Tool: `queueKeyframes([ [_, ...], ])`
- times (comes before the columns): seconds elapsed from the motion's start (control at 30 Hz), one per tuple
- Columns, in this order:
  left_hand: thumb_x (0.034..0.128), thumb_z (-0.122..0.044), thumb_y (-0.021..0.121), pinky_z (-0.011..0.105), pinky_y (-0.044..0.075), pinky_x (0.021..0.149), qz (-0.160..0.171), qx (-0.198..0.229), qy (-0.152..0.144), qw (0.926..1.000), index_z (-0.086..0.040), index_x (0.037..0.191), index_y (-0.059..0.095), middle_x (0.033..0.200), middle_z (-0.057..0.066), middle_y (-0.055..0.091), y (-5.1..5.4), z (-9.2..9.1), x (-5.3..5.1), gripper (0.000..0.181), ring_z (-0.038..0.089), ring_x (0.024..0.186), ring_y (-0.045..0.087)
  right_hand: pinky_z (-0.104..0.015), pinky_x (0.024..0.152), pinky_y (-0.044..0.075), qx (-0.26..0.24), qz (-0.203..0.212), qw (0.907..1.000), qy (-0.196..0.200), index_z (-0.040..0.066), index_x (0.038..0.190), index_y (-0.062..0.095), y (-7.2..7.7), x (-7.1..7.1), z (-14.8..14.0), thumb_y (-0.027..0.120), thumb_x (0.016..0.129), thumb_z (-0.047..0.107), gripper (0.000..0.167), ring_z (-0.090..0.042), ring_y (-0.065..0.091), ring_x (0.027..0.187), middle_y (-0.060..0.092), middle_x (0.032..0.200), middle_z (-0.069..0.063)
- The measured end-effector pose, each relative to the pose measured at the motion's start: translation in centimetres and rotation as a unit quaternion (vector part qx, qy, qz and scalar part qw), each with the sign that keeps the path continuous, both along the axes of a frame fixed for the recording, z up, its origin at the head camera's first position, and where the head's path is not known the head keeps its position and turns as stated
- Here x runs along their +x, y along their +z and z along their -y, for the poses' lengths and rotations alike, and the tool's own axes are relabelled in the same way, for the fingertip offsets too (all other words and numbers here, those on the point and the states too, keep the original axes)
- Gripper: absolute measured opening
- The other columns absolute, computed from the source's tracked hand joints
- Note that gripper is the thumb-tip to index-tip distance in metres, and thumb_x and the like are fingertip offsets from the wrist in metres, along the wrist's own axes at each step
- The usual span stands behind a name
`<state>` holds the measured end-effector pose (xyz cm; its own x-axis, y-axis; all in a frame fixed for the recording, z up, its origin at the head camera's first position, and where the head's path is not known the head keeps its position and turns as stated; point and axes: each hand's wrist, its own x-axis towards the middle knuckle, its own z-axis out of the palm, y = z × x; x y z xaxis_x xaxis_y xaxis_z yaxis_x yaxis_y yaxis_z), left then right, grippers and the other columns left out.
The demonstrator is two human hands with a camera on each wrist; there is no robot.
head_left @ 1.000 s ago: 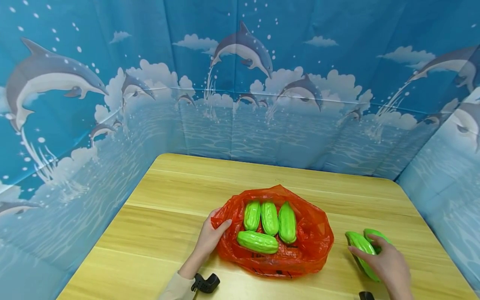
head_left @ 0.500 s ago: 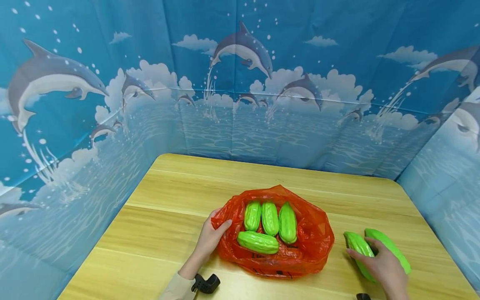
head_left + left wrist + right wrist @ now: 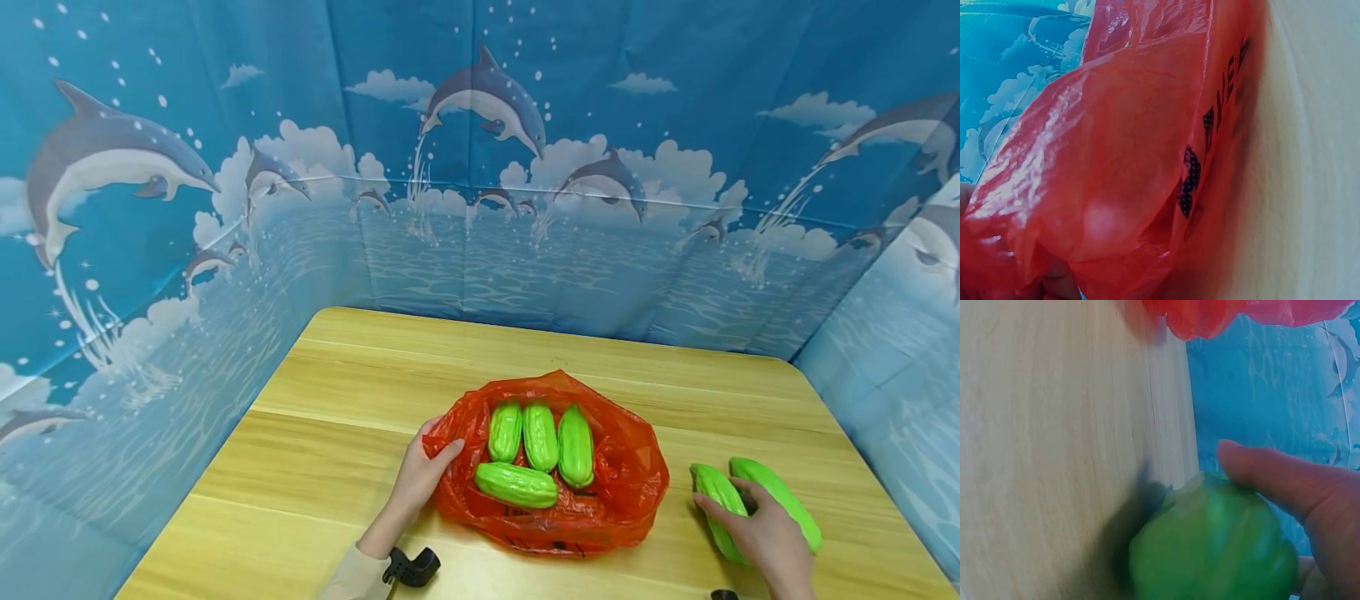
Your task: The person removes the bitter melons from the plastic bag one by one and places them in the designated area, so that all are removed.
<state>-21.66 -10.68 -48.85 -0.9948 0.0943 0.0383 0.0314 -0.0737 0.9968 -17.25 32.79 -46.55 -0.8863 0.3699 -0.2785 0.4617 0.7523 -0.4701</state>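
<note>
A red plastic bag (image 3: pixel 630 467) lies open on the table, black print on its near side. Inside are several bright green, ridged bitter melons; one bitter melon (image 3: pixel 516 485) lies crosswise in front of the others. My left hand (image 3: pixel 420 471) pinches the bag's left rim, thumb over the plastic; in the left wrist view, red film (image 3: pixel 1122 150) hides most of its fingers. Right of the bag, my right hand (image 3: pixel 772 529) grips another bitter melon (image 3: pixel 722 508), thumb on its left side and fingers on its right. Close beside it lies a second loose bitter melon (image 3: pixel 780 496).
The wooden table (image 3: pixel 315 467) carries the bag and the loose melons. A blue dolphin-printed curtain (image 3: pixel 465 267) stands along its back and sides. A black wrist camera mount (image 3: pixel 412 568) sits on the left wrist.
My right hand has shifted slightly left with its fingers around the nearer melon, uncovering more of the melon beside it. My left hand and the bag have stayed in place.
</note>
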Motion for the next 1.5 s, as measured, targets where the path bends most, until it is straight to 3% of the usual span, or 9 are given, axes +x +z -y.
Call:
queueKeyframes([
  [0.33, 0.0915, -0.020, 0.064, 0.036, 0.048, 0.091, -0.002, -0.003, -0.001, 1.0000, -0.001, 0.132, 0.044, 0.125, 0.016, 0.055, -0.1, 0.0, -0.1, 0.050, 0.029, 0.110, 0.055, -0.060, 0.088, 0.038, -0.017, -0.041, 0.9988, -0.018, -0.007, 0.138, 0.035, 0.1, 0.1, 0.2, 0.057, 0.081, 0.068, 0.097, -0.056, 0.037, 0.114, 0.032, 0.134, -0.040],
  [0.5, 0.0913, -0.020, 0.064, 0.036, 0.048, 0.090, -0.003, 0.001, -0.001, 1.0000, -0.002, 0.132, 0.044, 0.125, 0.015, 0.055, 0.0, 0.0, -0.1, 0.049, 0.029, 0.110, 0.055, -0.060, 0.089, 0.037, -0.024, -0.042, 0.9985, -0.027, -0.007, 0.139, 0.034, 0.2, 0.0, 0.3, 0.057, 0.081, 0.068, 0.097, -0.056, 0.037, 0.115, 0.032, 0.134, -0.040],
  [0.77, 0.0913, -0.018, 0.064, 0.035, 0.048, 0.090, -0.006, 0.002, 0.006, 1.0000, 0.002, 0.132, 0.044, 0.124, 0.018, 0.055, -0.1, 0.0, -0.1, 0.049, 0.027, 0.109, 0.056, -0.058, 0.088, 0.038, -0.067, -0.080, 0.9942, -0.025, -0.005, 0.141, 0.033, 0.4, 0.1, 0.1, 0.058, 0.083, 0.063, 0.092, -0.051, 0.039, 0.116, 0.037, 0.134, -0.037],
  [1.07, 0.0929, -0.006, 0.059, 0.040, 0.047, 0.091, -0.005, -0.006, 0.001, 1.0000, 0.009, 0.129, 0.043, 0.122, 0.025, 0.054, 2.8, -0.2, 1.2, 0.043, 0.036, 0.109, 0.054, -0.056, 0.086, 0.041, -0.085, -0.106, 0.9904, -0.024, -0.007, 0.142, 0.031, 1.4, -0.3, 0.4, 0.057, 0.086, 0.059, 0.090, -0.049, 0.042, 0.114, 0.039, 0.132, -0.037],
  [1.5, 0.0928, -0.006, 0.059, 0.039, 0.048, 0.091, -0.005, -0.001, 0.000, 1.0000, 0.008, 0.130, 0.042, 0.123, 0.025, 0.053, 2.7, -0.2, 1.2, 0.043, 0.035, 0.109, 0.054, -0.031, 0.064, 0.047, -0.089, -0.126, 0.9880, -0.012, -0.004, 0.144, 0.031, 2.7, -1.4, 0.7, 0.063, 0.085, 0.054, 0.089, -0.046, 0.046, 0.111, 0.039, 0.132, -0.035],
])
